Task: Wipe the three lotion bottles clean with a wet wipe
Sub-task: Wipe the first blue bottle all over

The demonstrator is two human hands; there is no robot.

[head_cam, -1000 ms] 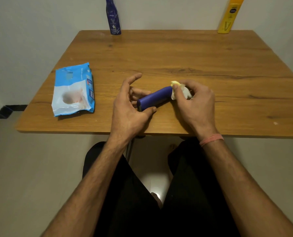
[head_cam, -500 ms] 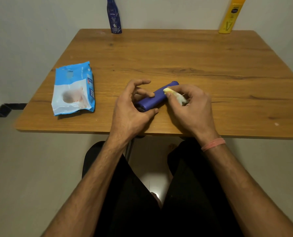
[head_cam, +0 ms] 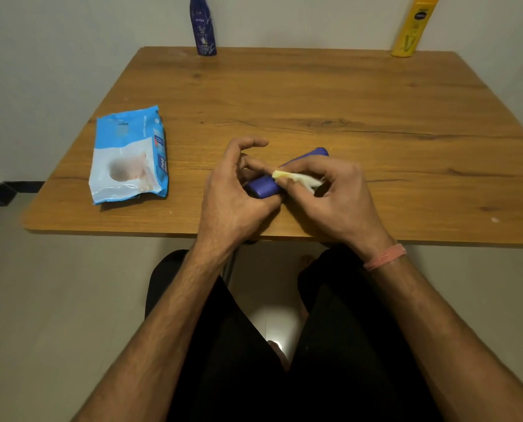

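Note:
A small dark blue lotion bottle [head_cam: 264,186] lies on its side on the wooden table [head_cam: 315,95] near the front edge. My left hand [head_cam: 234,190] grips its near end between thumb and fingers. My right hand [head_cam: 334,193] pinches a crumpled whitish wet wipe [head_cam: 296,177] against the bottle's middle, hiding much of the bottle; its far end [head_cam: 319,152] sticks out behind. A tall dark blue lotion bottle [head_cam: 202,25] stands upright at the table's back edge. Upright at the back right corner is a yellow lotion bottle [head_cam: 414,25].
A blue and white pack of wet wipes [head_cam: 129,155] lies flat at the table's front left. A wall runs right behind the table. My legs in dark trousers are under the front edge.
My right hand has slid the wipe along the bottle from its far end toward the near end. My left hand has kept its grip on the near end.

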